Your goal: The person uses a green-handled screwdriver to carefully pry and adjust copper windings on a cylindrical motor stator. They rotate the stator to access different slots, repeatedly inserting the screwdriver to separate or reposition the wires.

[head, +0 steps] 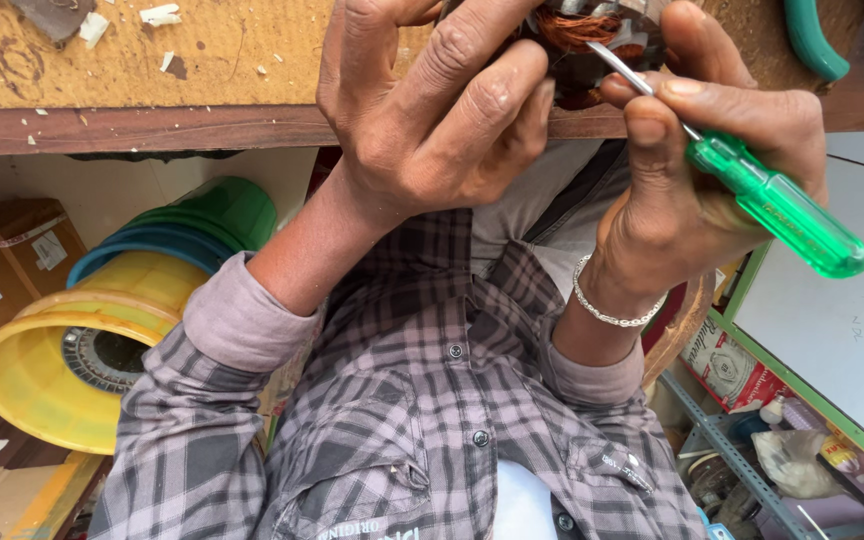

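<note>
**While Clamped at the Counter Edge, Worked with a Blade Tip**

While pinned at 12 o'clock in the frame, just over the front lip of the wooden counter (152,70), sits mostly hidden: a wound motor part (577,35), with only rust-coloured copper coil and a bit of grey metal showing between the fingers. Probably held out there, off the board, to leave room for both wrists below and to let the eye look straight into the winding.

Left hand (432,120): clenched around the part from its 9 o'clock side, fingers curled over the top and knuckles toward the camera, seemingly as a vice to stop turning. Forearm rising steeply from 7 o'clock, sleeve pushed back to mid-forearm.

Right hand (692,170): closed on a screwdriver (777,205) with a clear green handle, gripped far forward, thumb and forefinger pinching where shaft meets handle, most of the handle jutting free toward 4 o'clock. Choked up like this for fine control, by the look of it, not force. Shaft slanting up toward 11 o'clock, tip buried in the copper. Wrist bent back, a silver chain bracelet (607,310) around it.

Below the counter, at 8 o'clock: nested tubs, yellow (42,370) foremost, green (222,205) behind, lying on their sides beside cardboard boxes (2,270). At 4 o'clock, a metal shelf rack (742,460) crowded with packets.
</note>
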